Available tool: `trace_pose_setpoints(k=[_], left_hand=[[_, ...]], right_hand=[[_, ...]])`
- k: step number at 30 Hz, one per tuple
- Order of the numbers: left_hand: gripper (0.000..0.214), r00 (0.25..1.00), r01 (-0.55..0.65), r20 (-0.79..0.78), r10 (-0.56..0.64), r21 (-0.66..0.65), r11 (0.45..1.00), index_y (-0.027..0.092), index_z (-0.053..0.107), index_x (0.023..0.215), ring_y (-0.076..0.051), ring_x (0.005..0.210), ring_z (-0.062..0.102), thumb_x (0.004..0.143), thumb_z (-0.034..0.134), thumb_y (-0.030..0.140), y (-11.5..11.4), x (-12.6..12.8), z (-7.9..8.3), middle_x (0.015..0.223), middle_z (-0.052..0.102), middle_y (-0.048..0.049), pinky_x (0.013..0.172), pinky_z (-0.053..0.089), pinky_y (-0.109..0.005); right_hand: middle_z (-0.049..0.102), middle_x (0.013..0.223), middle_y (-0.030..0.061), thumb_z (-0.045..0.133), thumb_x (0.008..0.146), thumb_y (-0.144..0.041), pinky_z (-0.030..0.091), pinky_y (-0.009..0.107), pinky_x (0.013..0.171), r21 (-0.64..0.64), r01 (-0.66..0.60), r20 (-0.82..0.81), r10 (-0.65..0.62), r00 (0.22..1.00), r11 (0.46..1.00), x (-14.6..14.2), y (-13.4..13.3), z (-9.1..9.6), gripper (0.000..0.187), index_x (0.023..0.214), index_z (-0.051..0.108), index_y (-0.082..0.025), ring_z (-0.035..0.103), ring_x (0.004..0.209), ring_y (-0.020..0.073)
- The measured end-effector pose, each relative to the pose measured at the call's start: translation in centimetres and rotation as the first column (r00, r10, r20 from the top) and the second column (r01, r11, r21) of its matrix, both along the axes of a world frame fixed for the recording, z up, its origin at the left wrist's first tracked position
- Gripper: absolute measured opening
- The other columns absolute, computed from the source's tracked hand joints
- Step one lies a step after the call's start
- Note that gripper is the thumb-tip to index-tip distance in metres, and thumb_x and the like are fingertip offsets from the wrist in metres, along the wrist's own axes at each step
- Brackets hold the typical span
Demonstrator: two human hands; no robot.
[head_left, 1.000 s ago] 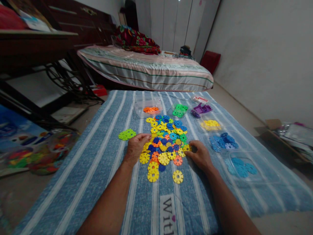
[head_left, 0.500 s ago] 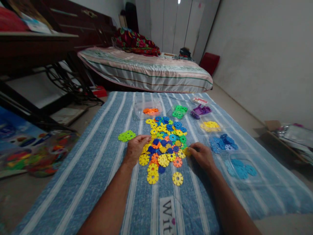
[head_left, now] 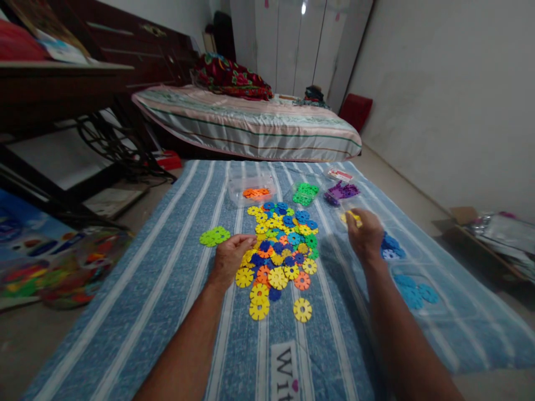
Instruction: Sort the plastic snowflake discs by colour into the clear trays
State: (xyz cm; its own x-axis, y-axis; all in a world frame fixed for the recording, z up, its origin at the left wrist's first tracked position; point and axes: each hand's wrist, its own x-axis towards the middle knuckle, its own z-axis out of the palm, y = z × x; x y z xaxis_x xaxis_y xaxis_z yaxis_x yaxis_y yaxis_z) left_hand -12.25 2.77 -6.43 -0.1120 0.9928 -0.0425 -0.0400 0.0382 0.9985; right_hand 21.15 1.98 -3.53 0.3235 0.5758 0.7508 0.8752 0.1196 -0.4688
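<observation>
The left hand [head_left: 229,256] is at the left edge of the disc pile [head_left: 279,245], centre of frame; fingers together, any clamped disc indiscernible. The right hand [head_left: 365,233], right of centre, is over yellow discs [head_left: 348,218]; finger state cannot be determined.

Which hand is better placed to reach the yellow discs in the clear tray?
Probably the right hand: it is right by those yellow discs, though contact is unclear. The left hand is at the opposite side of the mixed pile, near the lime-green discs.
</observation>
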Motion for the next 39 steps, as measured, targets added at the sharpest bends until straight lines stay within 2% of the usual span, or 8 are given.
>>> trace_pose_setpoints(k=[3,6,10,14,21,33,39], left_hand=[[0.040,1.000,-0.001,0.000,0.001,-0.005,1.000,0.016,0.075,0.080,-0.020,0.075,0.067,0.056,0.081,0.048,-0.1,0.0,0.1,0.080,0.075,-0.0063,0.071,0.050,-0.029],[0.041,1.000,-0.007,0.013,0.007,-0.003,1.000,0.016,0.075,0.079,-0.020,0.076,0.067,0.055,0.083,0.048,-0.1,0.1,0.2,0.079,0.075,-0.0057,0.073,0.050,-0.029],[0.041,1.000,-0.011,0.014,0.011,0.001,1.000,0.016,0.075,0.080,-0.020,0.076,0.067,0.055,0.082,0.049,-0.2,0.1,0.2,0.079,0.075,-0.0059,0.074,0.050,-0.030],[0.039,1.000,-0.010,-0.005,0.010,0.000,1.000,0.016,0.076,0.079,-0.021,0.079,0.067,0.056,0.082,0.047,-0.2,0.1,0.4,0.081,0.075,-0.0063,0.075,0.050,-0.030],[0.037,1.000,-0.014,-0.018,0.014,0.008,1.000,0.016,0.076,0.078,-0.020,0.079,0.067,0.056,0.081,0.045,-0.3,0.2,0.6,0.081,0.075,-0.0062,0.077,0.050,-0.030],[0.037,1.000,-0.015,-0.018,0.015,0.017,1.000,0.016,0.076,0.079,-0.021,0.079,0.068,0.056,0.081,0.046,-0.3,0.2,0.5,0.081,0.076,-0.0066,0.075,0.051,-0.030],[0.038,1.000,-0.015,-0.020,0.015,0.019,1.000,0.016,0.076,0.078,-0.021,0.079,0.067,0.056,0.082,0.047,-0.2,0.2,0.3,0.082,0.076,-0.0065,0.076,0.050,-0.031]], right_hand=[[0.070,0.080,0.0079,0.053,0.086,-0.038,0.049,0.035,0.075,-0.151,-0.234,-0.080,0.225,0.971,0.960,-2.6,-2.1,-2.6,0.023,0.077,0.068,-0.022,0.064,0.076,0.0220],[0.069,0.077,0.0050,0.054,0.085,-0.036,0.048,0.031,0.070,-0.319,-0.400,-0.181,0.359,0.915,0.859,-4.4,-3.9,-4.4,0.022,0.077,0.070,-0.022,0.063,0.072,0.0195],[0.067,0.078,0.0034,0.060,0.082,-0.034,0.047,0.031,0.071,-0.441,-0.488,-0.215,0.439,0.872,0.753,-4.7,-4.6,-4.7,0.017,0.074,0.069,-0.022,0.062,0.075,0.0188],[0.068,0.093,0.0057,0.071,0.076,-0.036,0.048,0.035,0.082,-0.495,-0.539,-0.173,0.530,0.830,0.682,-4.6,-4.6,-4.4,0.014,0.078,0.069,-0.022,0.062,0.090,0.0212],[0.066,0.106,0.0084,0.079,0.072,-0.043,0.047,0.038,0.089,-0.550,-0.506,-0.081,0.561,0.824,0.664,-5.0,-5.0,-4.4,0.031,0.093,0.071,-0.022,0.059,0.102,0.0250],[0.066,0.107,0.0079,0.081,0.069,-0.033,0.047,0.040,0.089,-0.546,-0.504,-0.098,0.547,0.832,0.669,-5.1,-5.0,-4.5,0.024,0.088,0.070,-0.022,0.060,0.103,0.0256],[0.066,0.104,0.0065,0.081,0.067,-0.029,0.047,0.039,0.089,-0.519,-0.542,-0.207,0.518,0.830,0.661,-5.1,-5.0,-4.2,0.019,0.078,0.067,-0.022,0.060,0.103,0.0249]])
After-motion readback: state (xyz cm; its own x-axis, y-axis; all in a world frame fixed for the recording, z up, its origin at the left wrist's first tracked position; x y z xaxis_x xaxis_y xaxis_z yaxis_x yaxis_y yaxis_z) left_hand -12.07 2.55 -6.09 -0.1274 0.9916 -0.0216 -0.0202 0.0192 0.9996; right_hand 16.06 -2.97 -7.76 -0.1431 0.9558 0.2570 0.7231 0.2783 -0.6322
